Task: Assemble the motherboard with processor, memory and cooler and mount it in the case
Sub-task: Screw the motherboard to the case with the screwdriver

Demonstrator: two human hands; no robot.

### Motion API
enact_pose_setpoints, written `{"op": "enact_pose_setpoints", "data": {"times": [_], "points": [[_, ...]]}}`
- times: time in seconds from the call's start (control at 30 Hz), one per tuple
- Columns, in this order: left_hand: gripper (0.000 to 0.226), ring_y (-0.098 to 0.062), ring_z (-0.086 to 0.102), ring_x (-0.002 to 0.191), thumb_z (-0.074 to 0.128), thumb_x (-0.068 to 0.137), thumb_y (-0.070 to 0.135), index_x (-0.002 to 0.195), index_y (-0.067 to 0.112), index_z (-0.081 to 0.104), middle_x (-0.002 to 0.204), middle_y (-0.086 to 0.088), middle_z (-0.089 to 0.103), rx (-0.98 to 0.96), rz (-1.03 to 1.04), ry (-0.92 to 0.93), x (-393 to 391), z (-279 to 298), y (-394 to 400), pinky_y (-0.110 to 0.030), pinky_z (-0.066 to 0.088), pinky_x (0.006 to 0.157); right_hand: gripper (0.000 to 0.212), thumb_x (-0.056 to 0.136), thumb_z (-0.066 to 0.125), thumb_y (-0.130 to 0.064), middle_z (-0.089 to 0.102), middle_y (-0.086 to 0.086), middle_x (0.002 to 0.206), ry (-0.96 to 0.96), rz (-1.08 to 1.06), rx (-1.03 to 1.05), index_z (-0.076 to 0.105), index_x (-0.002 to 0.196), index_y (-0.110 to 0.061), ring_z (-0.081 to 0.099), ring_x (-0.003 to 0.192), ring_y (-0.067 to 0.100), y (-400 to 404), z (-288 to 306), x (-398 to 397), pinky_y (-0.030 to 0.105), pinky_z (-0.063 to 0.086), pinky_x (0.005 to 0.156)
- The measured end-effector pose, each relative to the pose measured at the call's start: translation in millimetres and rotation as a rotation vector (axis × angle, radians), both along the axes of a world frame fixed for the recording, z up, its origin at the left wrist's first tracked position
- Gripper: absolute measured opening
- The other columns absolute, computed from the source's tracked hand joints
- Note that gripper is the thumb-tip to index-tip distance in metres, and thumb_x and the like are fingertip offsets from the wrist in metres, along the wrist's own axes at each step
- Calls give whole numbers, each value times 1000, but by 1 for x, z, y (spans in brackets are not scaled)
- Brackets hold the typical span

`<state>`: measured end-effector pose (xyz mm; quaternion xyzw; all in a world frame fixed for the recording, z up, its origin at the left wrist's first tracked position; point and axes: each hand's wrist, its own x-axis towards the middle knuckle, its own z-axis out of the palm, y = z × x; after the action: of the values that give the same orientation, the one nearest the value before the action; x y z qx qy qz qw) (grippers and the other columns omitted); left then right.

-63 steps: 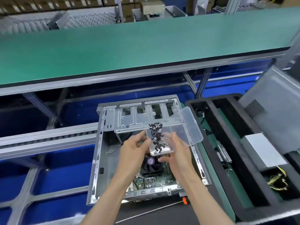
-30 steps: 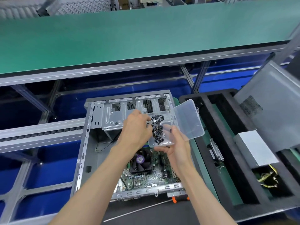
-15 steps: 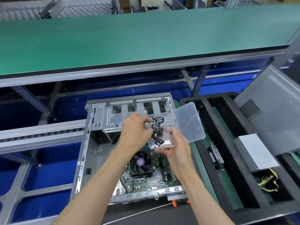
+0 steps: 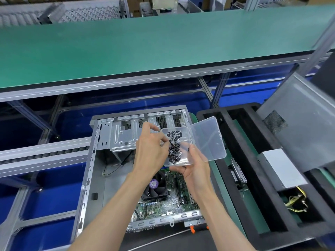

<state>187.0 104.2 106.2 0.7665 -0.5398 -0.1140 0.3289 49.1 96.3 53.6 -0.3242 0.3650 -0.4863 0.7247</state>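
An open grey computer case (image 4: 94,160) lies flat below me. Inside it sits the green motherboard (image 4: 174,201) with a black cooler fan (image 4: 154,189) on it. My right hand (image 4: 195,171) holds a clear plastic box (image 4: 183,158) from below, its lid (image 4: 208,140) swung open to the right. Several small black screws (image 4: 174,145) lie in the box. My left hand (image 4: 150,151) reaches into the box from the left, its fingertips curled among the screws. Whether it pinches one is hidden.
A black foam tray (image 4: 241,160) stands right of the case, holding a silver power supply (image 4: 284,169) with yellow wires (image 4: 297,201). A grey side panel (image 4: 299,124) leans above it. A green conveyor belt (image 4: 145,48) runs across the back. A screwdriver (image 4: 192,230) lies near the case front.
The view has shifted slightly. My left hand has gone from the box's left edge into the screws. The right hand keeps holding the box above the case.
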Motion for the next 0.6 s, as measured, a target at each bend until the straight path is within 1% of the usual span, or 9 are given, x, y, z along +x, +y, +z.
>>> {"op": "enact_pose_setpoints", "data": {"times": [0.07,0.13,0.2,0.27,0.37,0.43,0.47,0.53,0.6], "points": [[11,-4,51,80,70,89,21,78,19,69,118,7,38,-23,-21,12,-2,-2,1,-24,37,73,33,105,47,-30,66,-5,127,8,-9,9,73,115,-11,73,89,27,0,1,0,42,59,66],[14,-4,48,97,65,91,23,78,20,63,119,8,37,-64,-23,81,-1,-2,2,-18,35,78,33,105,47,-29,66,-3,127,20,-15,22,73,115,-10,73,91,28,0,3,1,42,59,66],[14,-3,46,105,58,93,27,79,24,57,114,10,39,-89,9,254,2,1,2,-15,34,82,34,106,46,-28,65,-1,127,20,-21,33,73,114,-9,72,92,27,1,5,1,42,59,66],[17,-1,49,95,52,93,29,78,20,52,103,9,44,-90,52,459,4,5,2,-20,35,80,34,106,46,-25,65,0,127,25,-32,39,72,114,-6,72,92,24,1,7,1,42,59,65],[14,-12,40,62,45,86,21,73,15,45,75,1,47,-245,91,1021,10,8,0,-26,33,58,34,106,46,-26,64,0,128,48,-27,44,71,116,-5,74,79,25,1,8,1,47,61,67],[10,-12,27,50,44,77,19,68,16,41,66,-1,41,-296,109,1437,15,11,2,-24,23,43,35,106,46,-28,65,3,128,56,-25,46,70,118,-5,73,76,27,1,7,1,48,60,68],[12,-11,22,47,42,75,20,64,16,39,63,-1,36,-275,115,1561,19,11,2,-23,18,39,35,106,46,-28,64,6,128,58,-25,45,69,119,-5,73,77,27,0,7,1,46,60,67],[20,-10,17,44,40,77,20,57,18,38,57,2,30,-189,104,1575,23,10,3,-19,16,36,35,106,46,-28,65,7,127,58,-25,44,69,119,-5,73,79,26,1,6,1,44,59,66],[25,-12,18,41,48,76,20,51,20,42,49,4,29,-95,82,1285,22,11,2,-19,20,37,35,106,46,-28,67,0,124,60,-23,38,70,119,-6,74,80,25,1,6,1,45,59,67]]}}
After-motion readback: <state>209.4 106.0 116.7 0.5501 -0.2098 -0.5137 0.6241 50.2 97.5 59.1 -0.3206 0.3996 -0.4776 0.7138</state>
